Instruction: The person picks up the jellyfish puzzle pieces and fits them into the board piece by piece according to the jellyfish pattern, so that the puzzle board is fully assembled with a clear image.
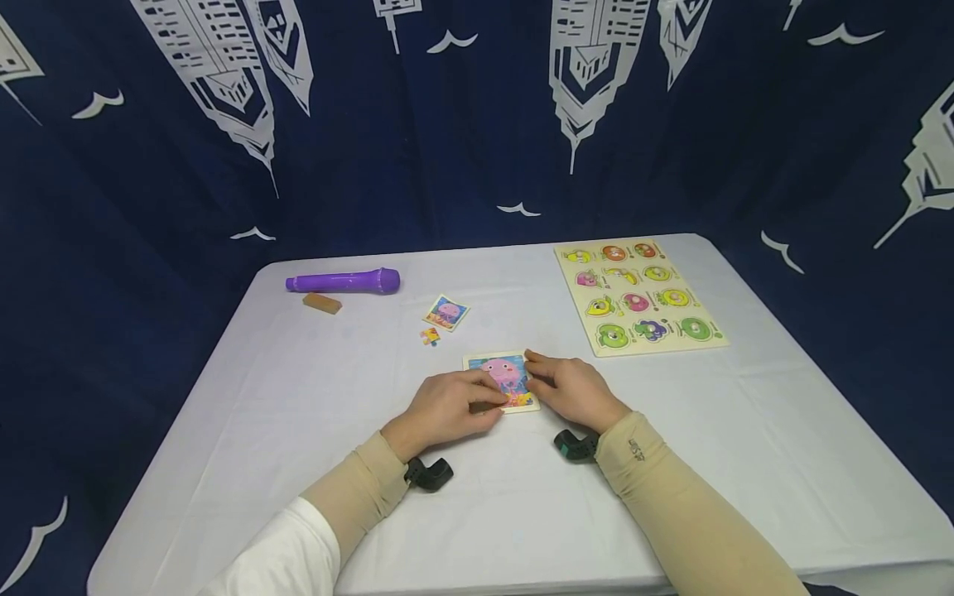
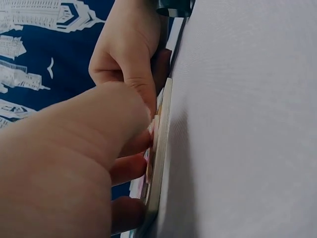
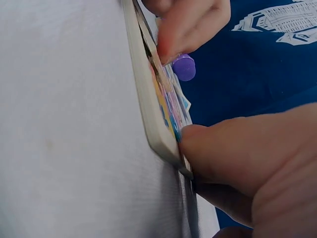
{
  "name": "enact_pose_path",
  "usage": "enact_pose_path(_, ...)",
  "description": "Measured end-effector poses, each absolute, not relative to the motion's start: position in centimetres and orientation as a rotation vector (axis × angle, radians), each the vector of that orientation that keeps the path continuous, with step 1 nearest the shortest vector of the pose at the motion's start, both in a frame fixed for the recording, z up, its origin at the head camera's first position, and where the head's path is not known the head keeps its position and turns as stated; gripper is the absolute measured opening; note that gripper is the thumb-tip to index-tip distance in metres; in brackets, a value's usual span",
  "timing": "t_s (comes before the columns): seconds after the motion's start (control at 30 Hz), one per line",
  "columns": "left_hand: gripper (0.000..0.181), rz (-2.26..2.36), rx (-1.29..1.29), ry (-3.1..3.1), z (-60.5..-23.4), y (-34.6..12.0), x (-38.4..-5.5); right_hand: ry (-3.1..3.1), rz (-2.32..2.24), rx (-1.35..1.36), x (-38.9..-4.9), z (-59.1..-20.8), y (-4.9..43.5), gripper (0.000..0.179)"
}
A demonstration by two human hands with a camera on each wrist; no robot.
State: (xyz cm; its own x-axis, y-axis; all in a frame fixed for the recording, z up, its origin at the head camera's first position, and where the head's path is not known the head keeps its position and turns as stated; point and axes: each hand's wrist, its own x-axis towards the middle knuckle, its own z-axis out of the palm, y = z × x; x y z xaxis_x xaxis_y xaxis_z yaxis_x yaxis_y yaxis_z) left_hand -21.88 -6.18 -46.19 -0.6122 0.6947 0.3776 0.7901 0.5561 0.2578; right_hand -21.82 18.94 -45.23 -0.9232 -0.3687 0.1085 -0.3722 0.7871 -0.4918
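Note:
A small jigsaw puzzle (image 1: 507, 371) with a pink cartoon figure lies flat in its pale tray (image 3: 143, 99) near the middle of the table. Over its lower left part, my left hand (image 1: 455, 406) has thumb and index finger close together at a puzzle piece (image 3: 157, 64), which the fingertips mostly hide. In the right wrist view this piece sits slightly raised, with a dark gap beside it. My right hand (image 1: 574, 389) grips the tray's right side, its thumb on the near right of the picture and a finger at the far right corner.
Beyond the puzzle lie a small picture card (image 1: 446, 313) and a loose jigsaw piece (image 1: 430, 336). At the back left are a purple toy microphone (image 1: 343, 282) and a brown block (image 1: 322, 304). A wooden fruit board (image 1: 637, 298) lies at the back right.

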Motion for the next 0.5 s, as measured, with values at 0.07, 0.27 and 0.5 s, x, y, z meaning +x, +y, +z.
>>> enact_pose_path(0.07,0.018,-0.557,-1.265,-2.575,-46.12,-6.20,-21.78,-2.962,0.818,0.617,-21.79,-45.21,18.94,0.044)
enact_pose_path(0.27,0.020,-0.482,-1.271,-2.592,-45.94,-6.12,-21.48,-2.960,0.824,0.625,-21.77,-45.22,18.90,0.044)
enact_pose_path(0.5,0.021,-0.541,-1.246,-2.633,-45.77,-6.06,-21.34,-2.954,0.823,0.628,-21.84,-45.32,18.93,0.044)
